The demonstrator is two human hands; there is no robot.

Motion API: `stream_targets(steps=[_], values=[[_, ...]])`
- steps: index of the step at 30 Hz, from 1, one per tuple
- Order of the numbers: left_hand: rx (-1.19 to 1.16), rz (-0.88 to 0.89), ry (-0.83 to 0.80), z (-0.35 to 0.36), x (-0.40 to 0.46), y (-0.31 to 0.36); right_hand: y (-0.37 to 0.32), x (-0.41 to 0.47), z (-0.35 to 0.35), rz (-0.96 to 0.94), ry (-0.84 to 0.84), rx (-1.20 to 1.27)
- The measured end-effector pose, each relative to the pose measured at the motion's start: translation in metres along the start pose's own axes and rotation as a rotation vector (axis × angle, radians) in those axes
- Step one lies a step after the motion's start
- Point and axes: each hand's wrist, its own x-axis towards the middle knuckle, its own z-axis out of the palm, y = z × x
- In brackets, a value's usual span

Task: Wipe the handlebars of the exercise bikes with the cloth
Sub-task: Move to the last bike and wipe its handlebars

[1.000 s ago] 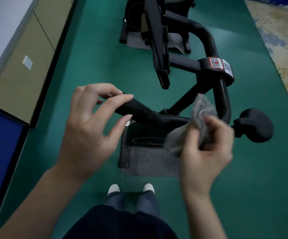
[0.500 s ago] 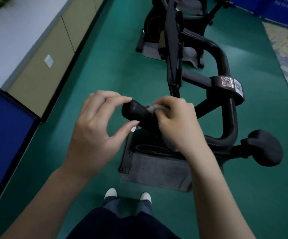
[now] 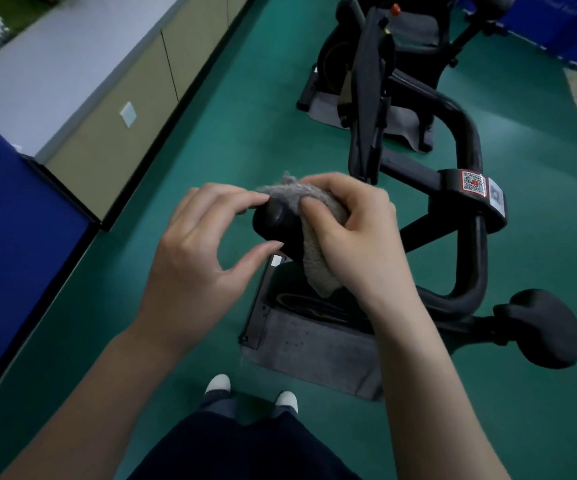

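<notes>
A green floor (image 3: 211,140) is seen across the whole view, bordered on the left by a blue panel (image 3: 6,244) and a run of beige cabinets (image 3: 134,109). On it the near exercise bike (image 3: 467,209) is stood over a grey mat (image 3: 314,351), with a second exercise bike (image 3: 359,50) set further back on a mat of its own. The black handlebar (image 3: 467,133) of the near bike is looped round to the right and ended in a rounded grip (image 3: 273,220) near the middle of the view; a round black saddle (image 3: 543,327) is seen low on the right. The right hand (image 3: 353,230) is wrapped round the handlebar just behind that grip, and the grey cloth (image 3: 318,268) is clamped between its curled fingers and the bar, one end hanging below. The left hand (image 3: 193,258) is held just left of the grip, fingers curved and apart, the fingertips at the grip's end; nothing is grasped by it. A red label (image 3: 474,181) is fixed to the handlebar clamp. White shoe tips (image 3: 218,382) are seen at the bottom.
</notes>
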Motion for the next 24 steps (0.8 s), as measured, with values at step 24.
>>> stream_targets(steps=[24], values=[[-0.179, -0.436, 0.280, 0.044, -0.033, 0.031, -0.031, 0.042, -0.019, -0.542, -0.621, -0.370]])
